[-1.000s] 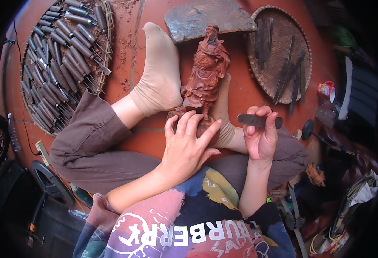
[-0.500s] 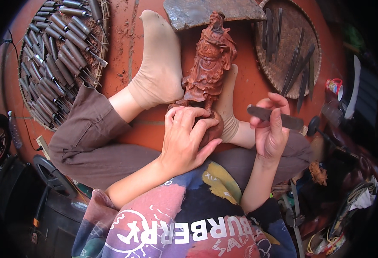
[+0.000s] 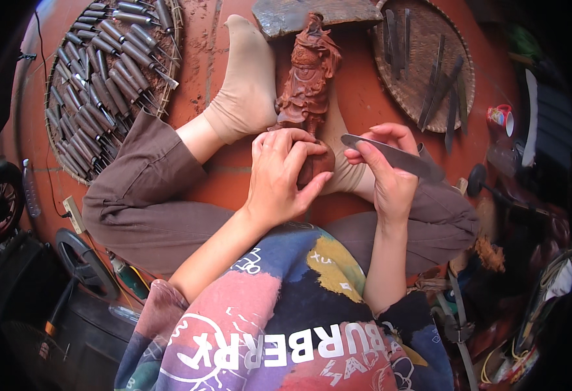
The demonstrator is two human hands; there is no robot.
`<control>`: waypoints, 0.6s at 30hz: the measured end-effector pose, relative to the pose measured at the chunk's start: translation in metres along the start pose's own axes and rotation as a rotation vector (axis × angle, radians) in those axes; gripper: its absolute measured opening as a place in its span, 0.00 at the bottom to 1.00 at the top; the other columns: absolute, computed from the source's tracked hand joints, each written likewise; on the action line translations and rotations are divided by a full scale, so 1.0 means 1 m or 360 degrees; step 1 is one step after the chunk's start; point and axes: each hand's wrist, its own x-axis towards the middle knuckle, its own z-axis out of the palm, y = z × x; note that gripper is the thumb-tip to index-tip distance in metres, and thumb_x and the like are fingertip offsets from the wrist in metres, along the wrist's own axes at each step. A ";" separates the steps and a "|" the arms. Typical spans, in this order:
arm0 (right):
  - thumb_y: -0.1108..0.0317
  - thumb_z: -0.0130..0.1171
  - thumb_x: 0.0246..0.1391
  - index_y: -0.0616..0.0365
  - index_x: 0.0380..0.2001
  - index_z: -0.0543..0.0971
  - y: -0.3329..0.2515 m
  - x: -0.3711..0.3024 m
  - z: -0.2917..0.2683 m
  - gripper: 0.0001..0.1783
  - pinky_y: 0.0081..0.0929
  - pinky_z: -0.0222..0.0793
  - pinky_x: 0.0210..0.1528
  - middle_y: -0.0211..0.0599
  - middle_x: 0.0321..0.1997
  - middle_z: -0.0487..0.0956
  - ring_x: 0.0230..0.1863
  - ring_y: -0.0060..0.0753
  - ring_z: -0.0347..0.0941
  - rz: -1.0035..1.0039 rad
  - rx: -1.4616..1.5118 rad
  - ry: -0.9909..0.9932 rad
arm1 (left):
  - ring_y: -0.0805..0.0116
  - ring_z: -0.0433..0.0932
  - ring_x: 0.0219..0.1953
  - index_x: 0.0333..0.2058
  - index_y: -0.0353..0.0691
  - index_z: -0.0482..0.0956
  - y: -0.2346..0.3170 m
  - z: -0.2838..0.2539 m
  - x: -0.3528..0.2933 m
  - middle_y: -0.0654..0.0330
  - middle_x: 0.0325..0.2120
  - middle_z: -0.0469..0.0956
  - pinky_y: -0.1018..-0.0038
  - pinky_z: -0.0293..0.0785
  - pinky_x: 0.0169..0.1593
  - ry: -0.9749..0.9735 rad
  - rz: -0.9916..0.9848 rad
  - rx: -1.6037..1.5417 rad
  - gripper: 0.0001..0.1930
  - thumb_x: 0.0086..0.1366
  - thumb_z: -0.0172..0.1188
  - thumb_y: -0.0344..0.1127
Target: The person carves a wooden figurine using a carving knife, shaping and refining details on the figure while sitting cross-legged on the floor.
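Observation:
A reddish-brown carved wooden figure [image 3: 306,75] in robes leans between my feet, its head against a wooden block. My left hand [image 3: 279,173] is closed around the figure's rounded base, thumb on the near right side. Part of the base is hidden under the fingers. To the right, my right hand [image 3: 390,179] grips a flat grey file [image 3: 411,161] with a rounded end. The thumb presses on the file, and its rounded tip points left toward the base, apart from it.
A woven tray [image 3: 175,78] at the left holds many wood-handled carving chisels [image 3: 97,98]. Another woven tray [image 3: 472,98] at the right carries several flat files [image 3: 439,94]. The dark wooden block [image 3: 273,19] lies on the red tiles, and a red cup [image 3: 499,118] stands farther right.
My right hand has turned and moved left toward the figure's base, its fingers closing more firmly around the file. My left hand keeps its hold. The whole view has shifted slightly.

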 end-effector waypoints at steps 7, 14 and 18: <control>0.76 0.64 0.61 0.67 0.44 0.79 0.000 -0.003 -0.009 0.10 0.21 0.79 0.42 0.40 0.39 0.83 0.37 0.26 0.82 -0.0018 -0.0009 -0.0029 | 0.55 0.74 0.49 0.42 0.42 0.80 -0.003 -0.001 -0.002 0.56 0.43 0.75 0.61 0.64 0.55 0.0029 0.0030 0.0014 0.19 0.52 0.74 0.38; 0.75 0.65 0.61 0.67 0.46 0.78 -0.002 -0.002 -0.003 0.12 0.21 0.80 0.42 0.40 0.39 0.83 0.38 0.28 0.84 -0.0017 0.0032 0.0008 | 0.56 0.74 0.48 0.42 0.42 0.81 -0.004 -0.007 -0.004 0.57 0.42 0.76 0.62 0.65 0.54 -0.0015 0.0059 0.0013 0.19 0.51 0.74 0.37; 0.78 0.65 0.60 0.66 0.46 0.76 -0.002 -0.001 0.000 0.13 0.21 0.81 0.42 0.39 0.39 0.82 0.37 0.29 0.84 -0.0067 0.0124 0.0041 | 0.55 0.74 0.49 0.42 0.42 0.81 -0.009 -0.007 -0.005 0.56 0.42 0.75 0.62 0.66 0.54 -0.0018 0.0089 0.0023 0.19 0.51 0.73 0.37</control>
